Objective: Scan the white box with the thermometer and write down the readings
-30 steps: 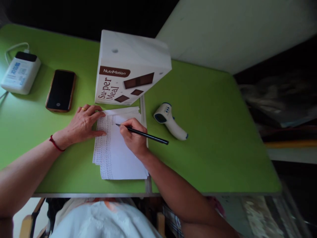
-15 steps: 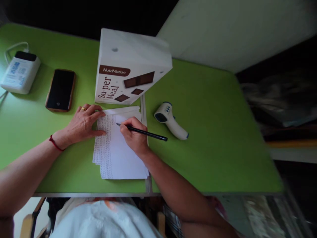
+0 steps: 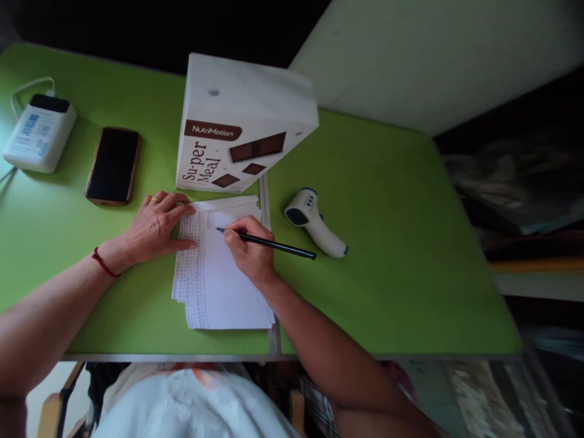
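A stack of white paper sheets lies on the green table, its left part covered in rows of small handwriting. My left hand rests flat on the upper left edge of the sheets, fingers apart, with a ring and a red wrist cord. Pinched in my right hand is a black pen, its tip at the paper just right of the upper written rows. The pen's back end points right and slightly down. Part of the paper is hidden beneath both hands.
Behind the paper stands a white box printed "NutriMotion Su-per Meal". To the right lies a white infrared thermometer. A smartphone and a white power bank with a cable lie left on the green table, near a pale wall.
The pen and my right hand have shifted very slightly to the right, with the pen's back end swinging a little outward. My left hand stays in place on the paper.
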The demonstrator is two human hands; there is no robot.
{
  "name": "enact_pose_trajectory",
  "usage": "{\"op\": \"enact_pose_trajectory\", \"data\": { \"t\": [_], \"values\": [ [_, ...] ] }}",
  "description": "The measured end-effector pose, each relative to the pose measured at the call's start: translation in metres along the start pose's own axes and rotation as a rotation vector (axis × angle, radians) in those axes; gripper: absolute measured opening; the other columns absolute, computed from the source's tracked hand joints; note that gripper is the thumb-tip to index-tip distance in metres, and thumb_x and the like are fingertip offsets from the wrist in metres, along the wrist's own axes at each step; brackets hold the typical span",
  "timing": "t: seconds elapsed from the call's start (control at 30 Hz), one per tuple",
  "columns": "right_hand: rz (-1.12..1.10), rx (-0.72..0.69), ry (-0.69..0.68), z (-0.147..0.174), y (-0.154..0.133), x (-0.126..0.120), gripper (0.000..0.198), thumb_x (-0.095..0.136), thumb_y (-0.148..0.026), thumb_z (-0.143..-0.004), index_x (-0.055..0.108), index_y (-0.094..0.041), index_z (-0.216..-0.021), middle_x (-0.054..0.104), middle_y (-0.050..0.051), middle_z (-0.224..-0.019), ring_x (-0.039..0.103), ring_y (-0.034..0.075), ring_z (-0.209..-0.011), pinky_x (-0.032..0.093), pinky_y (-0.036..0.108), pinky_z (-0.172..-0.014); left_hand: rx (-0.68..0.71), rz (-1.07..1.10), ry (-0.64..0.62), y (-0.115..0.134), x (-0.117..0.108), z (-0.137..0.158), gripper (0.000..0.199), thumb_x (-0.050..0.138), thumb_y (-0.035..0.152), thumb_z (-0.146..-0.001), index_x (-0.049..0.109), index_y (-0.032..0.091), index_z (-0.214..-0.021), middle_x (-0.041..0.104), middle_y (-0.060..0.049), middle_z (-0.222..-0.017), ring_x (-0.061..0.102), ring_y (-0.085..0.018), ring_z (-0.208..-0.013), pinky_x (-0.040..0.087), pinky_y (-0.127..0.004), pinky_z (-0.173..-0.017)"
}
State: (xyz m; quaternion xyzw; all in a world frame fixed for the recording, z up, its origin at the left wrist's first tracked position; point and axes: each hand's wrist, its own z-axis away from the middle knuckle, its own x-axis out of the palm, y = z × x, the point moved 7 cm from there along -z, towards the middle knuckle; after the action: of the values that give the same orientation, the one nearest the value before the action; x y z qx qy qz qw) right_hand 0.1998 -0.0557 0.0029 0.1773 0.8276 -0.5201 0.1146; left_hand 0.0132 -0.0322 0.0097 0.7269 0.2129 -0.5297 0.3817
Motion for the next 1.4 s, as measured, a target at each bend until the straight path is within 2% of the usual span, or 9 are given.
{"op": "enact_pose_trajectory", "data": {
  "t": [0.4,0.63,0.9,1.0,1.1,1.23,1.3,1.4],
  "values": [
    [0.005,-0.031,-0.028,-0.001,-0.002,0.003,0.016,0.057,-0.026,-0.085,0.057,-0.018,-0.071,0.056,-0.003,-0.059,0.048,0.009,-0.051,0.04,0.019,-0.051,0.013,-0.015,0.013,0.0,0.0,0.0,0.065,0.079,0.058,-0.079,0.062,0.016,-0.126,0.061,-0.016,-0.131,0.054,-0.036,-0.112,0.042,-0.049,-0.092],
    [0.017,0.029,-0.05,-0.001,0.002,0.005,0.02,0.056,-0.032,-0.085,0.057,-0.018,-0.071,0.055,-0.003,-0.059,0.047,0.009,-0.052,0.039,0.02,-0.052,0.0,-0.034,0.005,0.001,0.0,0.0,0.065,0.081,0.056,-0.078,0.062,0.017,-0.126,0.061,-0.015,-0.132,0.054,-0.035,-0.112,0.042,-0.048,-0.092],
    [0.039,0.009,0.0,0.0,-0.001,-0.003,0.019,0.055,-0.032,-0.086,0.058,-0.018,-0.073,0.056,-0.003,-0.06,0.048,0.009,-0.052,0.04,0.02,-0.052,-0.009,-0.022,-0.002,0.0,0.001,-0.001,0.065,0.081,0.057,-0.078,0.063,0.017,-0.126,0.061,-0.015,-0.132,0.054,-0.036,-0.112,0.042,-0.049,-0.092],
    [0.128,-0.081,0.027,-0.002,-0.009,-0.013,0.016,0.055,-0.031,-0.091,0.06,-0.019,-0.081,0.06,-0.001,-0.068,0.053,0.011,-0.058,0.045,0.022,-0.059,-0.014,-0.015,-0.006,-0.001,0.002,-0.001,0.065,0.081,0.056,-0.078,0.063,0.017,-0.126,0.06,-0.016,-0.133,0.053,-0.036,-0.113,0.042,-0.049,-0.092],
    [0.328,-0.288,0.01,-0.005,-0.023,-0.021,0.011,0.054,-0.022,-0.094,0.064,-0.018,-0.091,0.065,0.003,-0.082,0.06,0.015,-0.076,0.049,0.027,-0.073,-0.023,0.014,-0.012,-0.002,0.002,-0.002,0.064,0.081,0.055,-0.078,0.063,0.017,-0.125,0.06,-0.016,-0.132,0.053,-0.037,-0.113,0.042,-0.051,-0.093],
    [0.632,-0.467,-0.09,-0.005,-0.028,-0.022,0.024,0.048,-0.006,-0.094,0.069,-0.017,-0.091,0.064,0.006,-0.085,0.058,0.018,-0.082,0.046,0.03,-0.076,-0.037,0.16,0.027,-0.008,-0.003,-0.002,0.057,0.083,0.052,-0.075,0.064,0.017,-0.116,0.059,-0.015,-0.13,0.054,-0.036,-0.116,0.043,-0.053,-0.099],
    [0.731,-0.49,-0.164,-0.003,-0.024,-0.018,0.025,0.05,-0.003,-0.092,0.07,-0.017,-0.088,0.064,0.007,-0.084,0.057,0.019,-0.081,0.044,0.03,-0.074,-0.108,0.313,0.113,-0.019,-0.01,-0.002,0.053,0.081,0.054,-0.076,0.062,0.017,-0.11,0.06,-0.014,-0.124,0.057,-0.031,-0.111,0.048,-0.048,-0.096],
    [0.789,-0.453,-0.301,0.001,-0.017,-0.008,0.024,0.053,-0.002,-0.088,0.072,-0.016,-0.088,0.064,0.007,-0.083,0.056,0.02,-0.082,0.042,0.032,-0.073,-0.359,0.516,0.241,-0.05,-0.015,-0.002,0.056,0.083,0.051,-0.073,0.057,0.017,-0.108,0.059,-0.01,-0.109,0.06,-0.022,-0.093,0.054,-0.039,-0.08]
  ]
}}
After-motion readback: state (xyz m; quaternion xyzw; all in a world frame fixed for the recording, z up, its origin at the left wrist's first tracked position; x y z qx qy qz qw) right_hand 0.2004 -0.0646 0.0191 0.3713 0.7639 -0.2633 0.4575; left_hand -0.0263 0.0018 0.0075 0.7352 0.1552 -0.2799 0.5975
